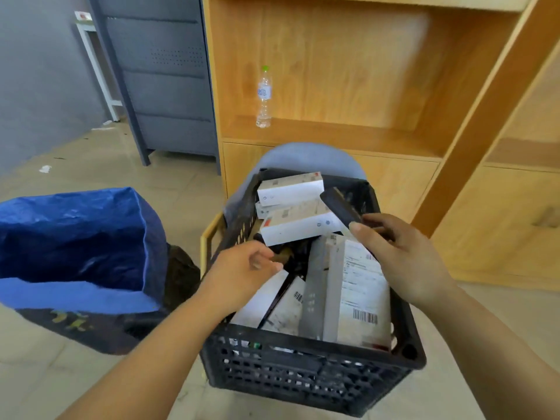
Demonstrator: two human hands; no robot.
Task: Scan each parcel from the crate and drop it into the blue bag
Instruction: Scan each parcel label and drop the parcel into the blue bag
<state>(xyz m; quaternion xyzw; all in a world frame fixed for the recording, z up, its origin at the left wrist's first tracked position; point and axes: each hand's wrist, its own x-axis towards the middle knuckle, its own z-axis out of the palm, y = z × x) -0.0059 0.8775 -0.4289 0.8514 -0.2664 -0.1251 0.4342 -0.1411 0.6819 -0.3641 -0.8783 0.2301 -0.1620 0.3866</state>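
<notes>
A black plastic crate [312, 371] stands in front of me, filled with several white parcel boxes, some with barcode labels. The largest labelled parcel [360, 292] stands on edge at the crate's right side. My right hand [403, 256] grips a dark handheld scanner [341, 207] above the crate's right half. My left hand [242, 268] hovers over the crate's left side with fingers loosely curled and holds nothing. The open blue bag [78, 237] sits on the floor left of the crate.
The crate rests on a grey chair [306, 156] with a wooden frame. Behind it is a wooden shelf unit [348, 86] with a clear water bottle [264, 98]. A grey metal cabinet [163, 80] stands at the back left. Tiled floor surrounds the bag.
</notes>
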